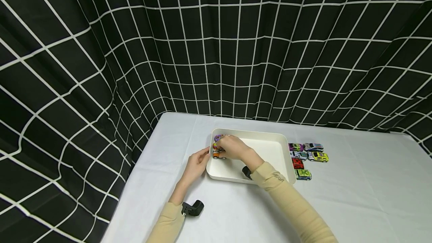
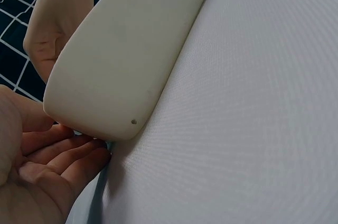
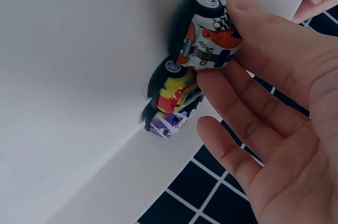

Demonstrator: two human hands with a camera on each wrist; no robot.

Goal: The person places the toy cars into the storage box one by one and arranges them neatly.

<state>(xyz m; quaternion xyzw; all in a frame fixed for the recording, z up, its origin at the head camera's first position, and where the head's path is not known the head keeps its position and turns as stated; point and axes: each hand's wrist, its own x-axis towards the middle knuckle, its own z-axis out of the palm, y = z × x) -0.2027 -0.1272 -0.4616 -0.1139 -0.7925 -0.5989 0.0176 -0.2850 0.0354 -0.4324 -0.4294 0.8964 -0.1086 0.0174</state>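
Observation:
In the head view, my right hand (image 1: 233, 147) reaches into the white tray (image 1: 251, 180) at its left end. Thumb and fingers pinch an orange-and-white toy car (image 3: 211, 42) marked "SPEED", seen close up in the right wrist view. Beside it along the end wall stand a yellow-and-red toy car (image 3: 175, 91) and a purple-and-white one (image 3: 166, 123). My left hand (image 1: 197, 165) touches the outside of the tray's left end. In the left wrist view, its fingers (image 2: 79, 160) lie fairly straight against the lower corner, thumb close to the wall.
Several toy cars, among them a yellow one (image 1: 318, 156), a red one (image 1: 298, 163) and a green one (image 1: 303, 174), sit just right of the tray on the white-covered table (image 1: 354, 190). A black curtain with white grid lines (image 1: 236, 48) hangs behind.

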